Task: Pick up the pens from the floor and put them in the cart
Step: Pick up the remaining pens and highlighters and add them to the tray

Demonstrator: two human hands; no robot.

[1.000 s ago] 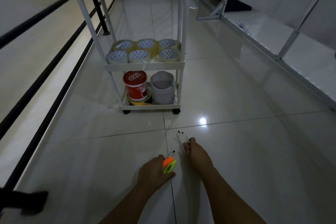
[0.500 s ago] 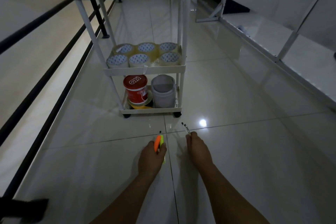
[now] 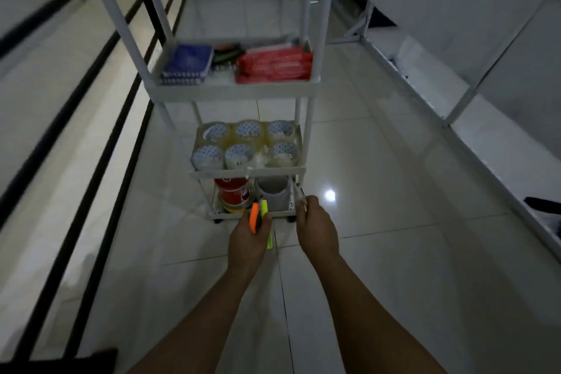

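Observation:
A white three-tier cart (image 3: 232, 91) stands on the tiled floor straight ahead. My left hand (image 3: 247, 240) is closed around an orange highlighter (image 3: 253, 217) and a yellow-green highlighter (image 3: 265, 212), their tips pointing up toward the cart's bottom shelf. My right hand (image 3: 317, 229) grips thin pens (image 3: 301, 193) whose tips poke out above the fingers, close to the cart's lower right leg. Both hands hover just in front of the cart's base.
The top tray holds a blue notebook (image 3: 188, 64) and red packets (image 3: 274, 65). Tape rolls (image 3: 247, 144) fill the middle shelf; a red tub (image 3: 233, 191) and grey cup (image 3: 273, 193) sit below. Black railing (image 3: 100, 118) runs left; white shelving frames (image 3: 455, 106) right.
Both hands have lifted off the floor with the pens and moved forward to the cart. The view has risen, so the cart's top tray now shows.

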